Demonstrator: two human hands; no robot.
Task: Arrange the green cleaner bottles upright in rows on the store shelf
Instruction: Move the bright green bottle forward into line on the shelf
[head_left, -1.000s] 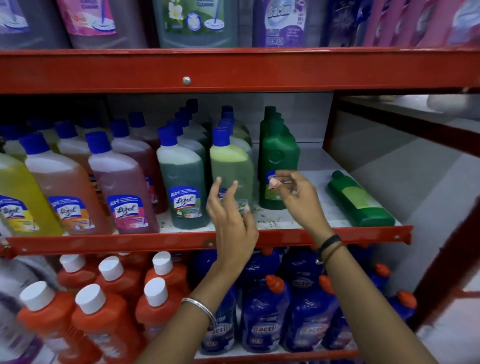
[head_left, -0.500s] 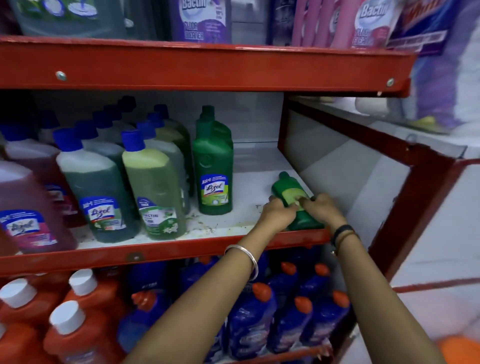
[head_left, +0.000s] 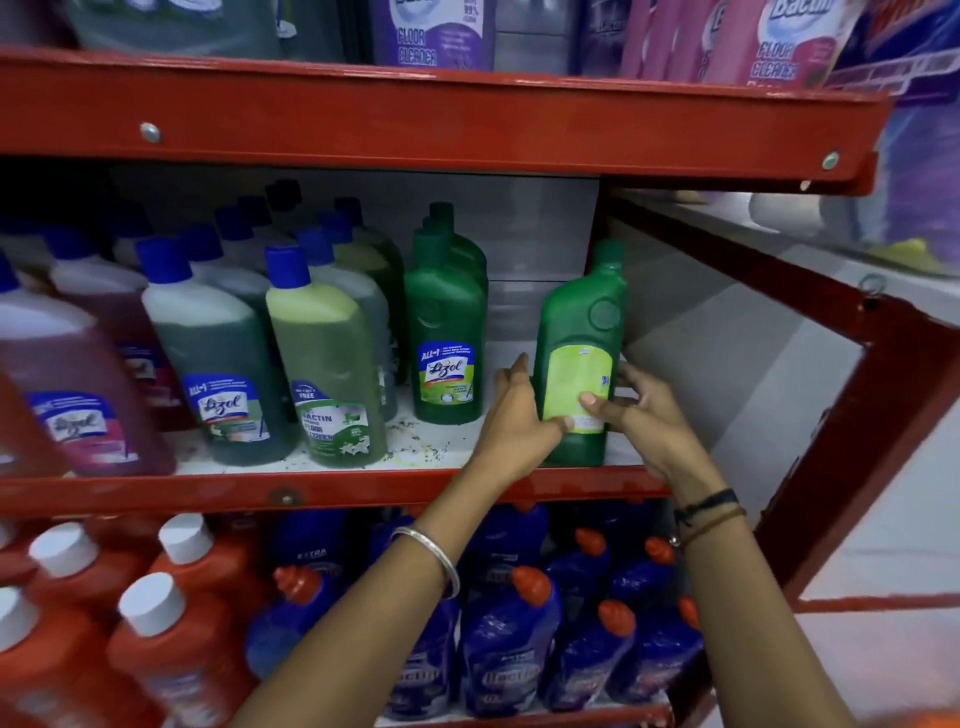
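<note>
Between our left hand (head_left: 519, 415) and right hand (head_left: 644, 415), both clasping it, the opaque green plastic cleaner bottle (head_left: 582, 332) stands near-upright, right of the green row (head_left: 447, 322).

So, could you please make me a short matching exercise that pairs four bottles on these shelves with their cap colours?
Bottles:
1. held green bottle
2. orange bottle
3. dark blue bottle
4. pink Lizol bottle

Cap colours:
A. white
B. blue
C. green
D. orange

Pairs: 1-C, 2-A, 3-D, 4-B
</note>
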